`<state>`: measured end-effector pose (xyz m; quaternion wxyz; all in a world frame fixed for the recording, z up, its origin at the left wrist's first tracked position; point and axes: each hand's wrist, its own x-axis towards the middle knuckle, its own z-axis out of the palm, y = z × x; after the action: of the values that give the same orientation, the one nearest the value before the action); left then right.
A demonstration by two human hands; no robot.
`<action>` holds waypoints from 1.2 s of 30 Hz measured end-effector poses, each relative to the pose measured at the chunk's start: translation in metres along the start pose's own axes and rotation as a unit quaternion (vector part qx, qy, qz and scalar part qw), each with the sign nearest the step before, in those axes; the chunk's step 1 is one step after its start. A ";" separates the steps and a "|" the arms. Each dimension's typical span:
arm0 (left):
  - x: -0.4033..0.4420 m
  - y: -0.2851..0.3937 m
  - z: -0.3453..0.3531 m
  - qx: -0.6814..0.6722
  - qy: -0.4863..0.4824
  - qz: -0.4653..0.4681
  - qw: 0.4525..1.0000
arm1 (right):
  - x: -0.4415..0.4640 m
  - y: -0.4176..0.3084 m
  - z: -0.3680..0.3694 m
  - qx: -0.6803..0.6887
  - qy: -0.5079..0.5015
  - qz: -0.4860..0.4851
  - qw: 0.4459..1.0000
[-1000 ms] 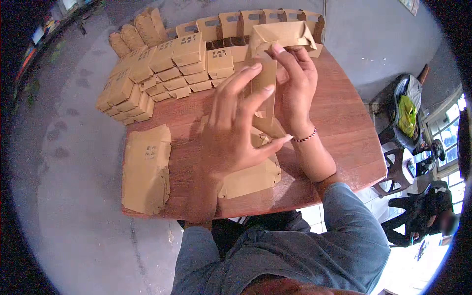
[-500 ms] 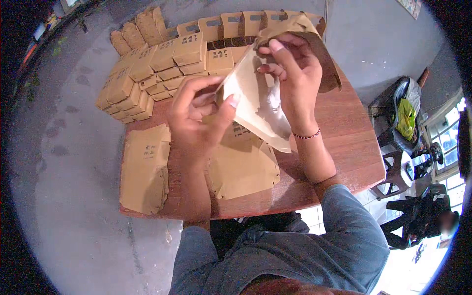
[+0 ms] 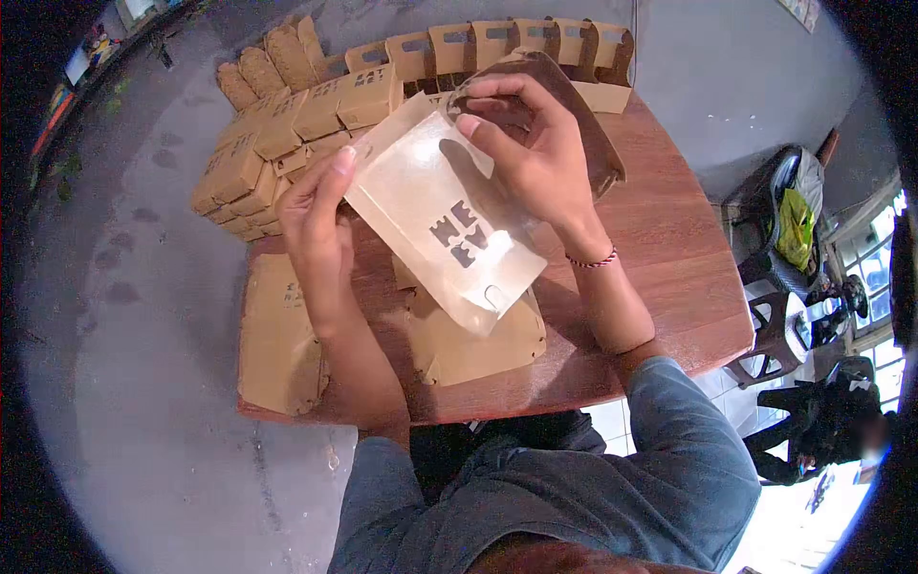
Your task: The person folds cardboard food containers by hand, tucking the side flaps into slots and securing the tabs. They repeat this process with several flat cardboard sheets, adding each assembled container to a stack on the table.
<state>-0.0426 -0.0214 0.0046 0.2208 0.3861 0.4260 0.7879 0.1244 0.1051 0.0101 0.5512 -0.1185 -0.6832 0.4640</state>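
A partly folded cardboard box (image 3: 402,182) is held up tilted above the table, its pale inner face with cut-out letters turned toward me. My left hand (image 3: 317,215) pinches its left edge between thumb and fingers. At the upper corner, my right hand (image 3: 540,158) has its thumb and fingers closed around the fold, where a darker flap (image 3: 598,143) stands up behind the hand. Below the box lie flat cardboard blanks (image 3: 478,344), partly covered by it. More flat blanks (image 3: 275,340) rest at the table's left, near my left forearm.
Closed boxes marked "EAT ME!" (image 3: 325,110) are stacked at the back left of the wooden table (image 3: 669,277). Behind them stands a row of boxes with handle slots (image 3: 449,48). On the right are a chair with bags (image 3: 796,225), a stool (image 3: 776,340) and a person (image 3: 813,421).
The box has turned so its lettered inner panel faces me more fully. My left hand has moved left and down with its edge, and my right hand has shifted left.
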 end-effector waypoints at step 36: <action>-0.017 0.001 0.027 0.292 -0.040 0.114 0.949 | -0.024 -0.016 0.013 -0.311 -0.145 -0.203 0.917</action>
<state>-0.0109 -0.0201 0.0073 0.0241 0.5109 0.5813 0.6328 0.1276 0.0739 0.0080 0.4636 -0.0743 -0.8750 0.1182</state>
